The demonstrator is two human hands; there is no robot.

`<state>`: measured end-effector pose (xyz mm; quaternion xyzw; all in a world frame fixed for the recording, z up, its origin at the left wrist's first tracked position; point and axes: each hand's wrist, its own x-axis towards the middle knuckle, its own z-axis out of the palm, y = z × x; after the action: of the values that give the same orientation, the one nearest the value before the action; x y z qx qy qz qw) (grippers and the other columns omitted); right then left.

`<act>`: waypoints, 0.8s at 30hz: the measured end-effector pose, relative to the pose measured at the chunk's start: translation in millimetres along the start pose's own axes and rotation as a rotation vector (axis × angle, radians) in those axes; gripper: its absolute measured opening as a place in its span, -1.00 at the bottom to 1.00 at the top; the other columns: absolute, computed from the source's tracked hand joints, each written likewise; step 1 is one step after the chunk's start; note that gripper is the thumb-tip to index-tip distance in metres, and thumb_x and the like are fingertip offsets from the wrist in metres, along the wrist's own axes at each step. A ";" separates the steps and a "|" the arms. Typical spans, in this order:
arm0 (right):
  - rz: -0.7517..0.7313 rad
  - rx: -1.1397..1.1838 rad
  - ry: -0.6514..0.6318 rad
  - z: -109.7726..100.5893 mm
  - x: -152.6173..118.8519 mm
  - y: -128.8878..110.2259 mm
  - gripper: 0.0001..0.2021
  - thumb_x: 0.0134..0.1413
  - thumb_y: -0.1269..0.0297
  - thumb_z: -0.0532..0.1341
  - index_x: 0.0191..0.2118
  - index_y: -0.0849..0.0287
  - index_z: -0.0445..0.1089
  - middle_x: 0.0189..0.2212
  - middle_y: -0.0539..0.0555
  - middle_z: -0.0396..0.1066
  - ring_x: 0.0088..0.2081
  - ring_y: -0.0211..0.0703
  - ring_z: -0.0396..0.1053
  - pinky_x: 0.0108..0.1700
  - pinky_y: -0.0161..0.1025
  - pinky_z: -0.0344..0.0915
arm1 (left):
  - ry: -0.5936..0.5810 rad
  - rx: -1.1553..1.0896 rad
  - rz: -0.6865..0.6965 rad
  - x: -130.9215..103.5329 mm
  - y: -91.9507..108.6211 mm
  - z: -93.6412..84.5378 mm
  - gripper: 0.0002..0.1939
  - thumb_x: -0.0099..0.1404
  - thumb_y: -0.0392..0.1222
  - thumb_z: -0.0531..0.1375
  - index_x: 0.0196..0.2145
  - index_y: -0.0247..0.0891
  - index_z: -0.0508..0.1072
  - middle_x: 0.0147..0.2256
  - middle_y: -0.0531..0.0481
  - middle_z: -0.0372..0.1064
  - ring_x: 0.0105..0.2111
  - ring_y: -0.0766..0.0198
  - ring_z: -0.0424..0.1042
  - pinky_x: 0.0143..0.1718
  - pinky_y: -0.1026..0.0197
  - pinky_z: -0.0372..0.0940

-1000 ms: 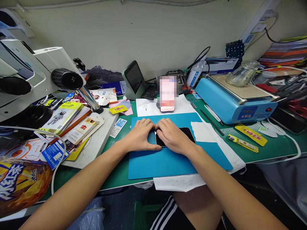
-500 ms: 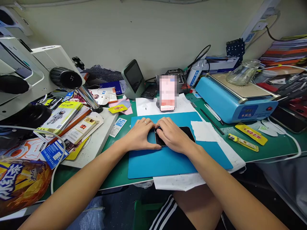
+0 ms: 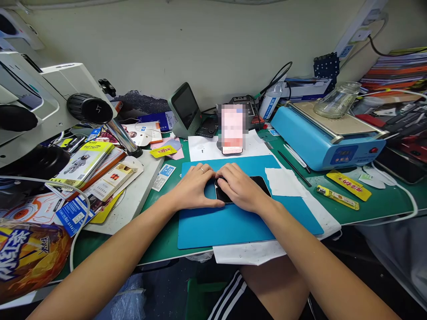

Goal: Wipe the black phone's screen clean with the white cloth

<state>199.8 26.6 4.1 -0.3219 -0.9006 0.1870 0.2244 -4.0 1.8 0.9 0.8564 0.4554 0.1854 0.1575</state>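
A black phone [image 3: 260, 185] lies flat on the blue mat [image 3: 227, 226], its left part covered by my hands. My left hand [image 3: 196, 186] grips the phone's left end, with the thumb at the near edge and the fingers by the far corner. Across that same end rests my right hand [image 3: 237, 186], its curled fingers pressed at the far left corner. The fingertips of both hands nearly meet there, and what lies under them is hidden. A white paper piece [image 3: 285, 182] is right of the phone.
Behind the mat stands a lit phone [image 3: 232, 129]. A blue machine [image 3: 327, 138] carrying a glass jar [image 3: 338, 101] is at the right, near a black stick [image 3: 294, 168] and a yellow lighter [image 3: 337, 197]. A microscope [image 3: 76, 98] and booklets [image 3: 85, 164] fill the left.
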 end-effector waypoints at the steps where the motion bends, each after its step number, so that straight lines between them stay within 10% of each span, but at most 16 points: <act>1: 0.000 0.003 0.006 -0.3 -0.1 -0.4 -0.81 0.39 0.31 -0.03 -0.17 0.11 0.32 -0.16 0.16 0.42 -0.12 0.00 0.30 -0.04 -0.02 0.30 | 0.002 0.002 0.001 0.0 -0.1 0.2 -0.37 0.10 0.30 0.37 -0.08 -0.21 0.38 -0.07 -0.11 0.35 -0.08 -0.01 0.31 -0.01 -0.09 0.25; 17: 0.072 0.022 0.154 0.8 -5.0 -6.2 -0.71 0.45 0.14 -0.03 -0.14 0.09 0.40 -0.21 0.12 0.54 -0.16 -0.02 0.46 -0.11 -0.07 0.36 | 0.010 0.003 0.034 1.2 1.5 -1.7 -0.40 0.14 0.29 0.34 -0.07 -0.23 0.43 -0.11 -0.10 0.37 -0.11 0.02 0.32 -0.01 -0.07 0.26; 24: 0.256 0.106 0.396 -35.2 -32.0 -1.0 -0.68 0.39 0.03 0.05 -0.08 0.08 0.45 -0.13 0.12 0.57 -0.07 0.02 0.50 -0.07 -0.11 0.38 | -0.008 0.020 0.022 0.5 -0.6 -2.7 -0.34 0.13 0.33 0.34 0.00 -0.22 0.45 -0.06 -0.13 0.39 -0.07 -0.02 0.34 0.04 -0.11 0.25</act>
<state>239.9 11.4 24.7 -0.4516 -0.7798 0.1942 0.3876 -5.4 2.8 3.1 0.8636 0.4473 0.1789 0.1487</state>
